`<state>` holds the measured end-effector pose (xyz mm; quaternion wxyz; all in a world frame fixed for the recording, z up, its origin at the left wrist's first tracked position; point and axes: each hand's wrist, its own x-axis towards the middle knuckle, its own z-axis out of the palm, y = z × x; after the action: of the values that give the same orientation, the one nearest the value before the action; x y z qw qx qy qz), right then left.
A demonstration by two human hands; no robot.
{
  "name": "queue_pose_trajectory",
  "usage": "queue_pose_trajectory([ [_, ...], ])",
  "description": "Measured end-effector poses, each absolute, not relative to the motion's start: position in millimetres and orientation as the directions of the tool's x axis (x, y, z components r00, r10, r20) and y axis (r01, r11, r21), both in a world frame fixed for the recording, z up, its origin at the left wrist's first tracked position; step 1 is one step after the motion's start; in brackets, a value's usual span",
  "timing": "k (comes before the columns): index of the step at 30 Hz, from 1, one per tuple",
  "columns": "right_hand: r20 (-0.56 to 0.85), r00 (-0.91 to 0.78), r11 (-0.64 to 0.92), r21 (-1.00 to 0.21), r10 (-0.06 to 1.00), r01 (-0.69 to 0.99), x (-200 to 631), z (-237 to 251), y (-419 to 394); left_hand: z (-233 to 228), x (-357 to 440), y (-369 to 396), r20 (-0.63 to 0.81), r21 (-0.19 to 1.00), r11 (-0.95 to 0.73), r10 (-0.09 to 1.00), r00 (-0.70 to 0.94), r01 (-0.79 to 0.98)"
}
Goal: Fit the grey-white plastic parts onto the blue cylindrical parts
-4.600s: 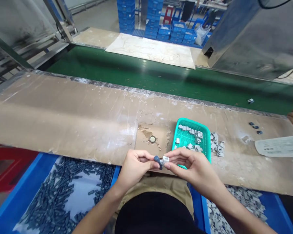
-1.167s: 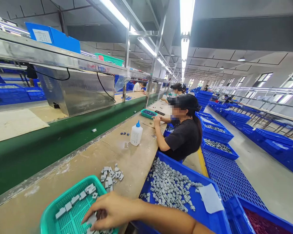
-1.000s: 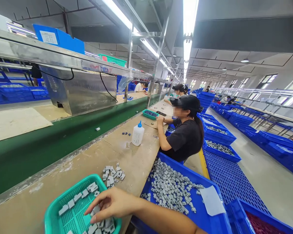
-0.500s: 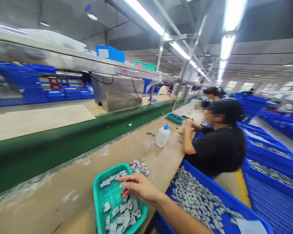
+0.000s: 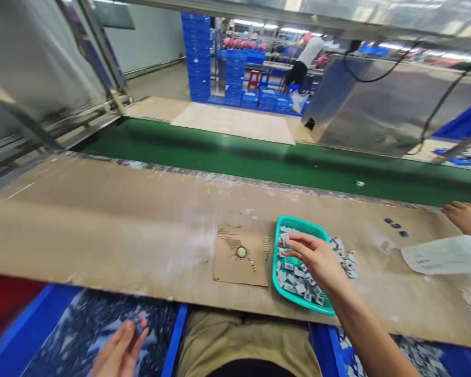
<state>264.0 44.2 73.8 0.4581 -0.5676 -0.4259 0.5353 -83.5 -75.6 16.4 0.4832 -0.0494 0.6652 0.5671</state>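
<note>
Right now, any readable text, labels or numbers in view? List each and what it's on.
None readable.
Paper sheet at the bench's right: faint printed lines, too blurred to read.
Blue crates at the back: no legible marks.
Teal basket under the right hand, cardboard pad, left hand over the blue bin: no text.

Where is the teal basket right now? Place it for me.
In the head view the teal basket sits right of centre at the bench's near edge, between the cardboard square and a loose heap of grey pieces, with the right hand over it.
</note>
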Motion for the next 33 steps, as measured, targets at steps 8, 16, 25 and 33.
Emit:
queue_pose_trajectory([
  [8, 0.193, -0.501, 0.532, -0.429, 0.844, 0.73, 218, 54, 58, 15, -46, -53, -0.71, 0.586, 0.297, 0.636, -0.302, -0.754],
  [16, 0.072, -0.636, 0.632, -0.24, 0.768, 0.736, 204, 38, 69, 15, -24, -52, -0.597, 0.538, 0.34, 0.8, -0.064, -0.772],
  [25, -0.095, -0.281, 0.072, -0.845, 0.955, 0.531, 206, 68, 44, 25, 12, -37, -0.507, 0.498, 0.312, 0.862, 0.02, -0.809],
  [33, -0.233, -0.191, -0.185, -0.953, 0.954, 0.238, 198, 100, 5, 40, 44, -28, -0.45, 0.49, 0.328, 0.889, 0.087, -0.808],
])
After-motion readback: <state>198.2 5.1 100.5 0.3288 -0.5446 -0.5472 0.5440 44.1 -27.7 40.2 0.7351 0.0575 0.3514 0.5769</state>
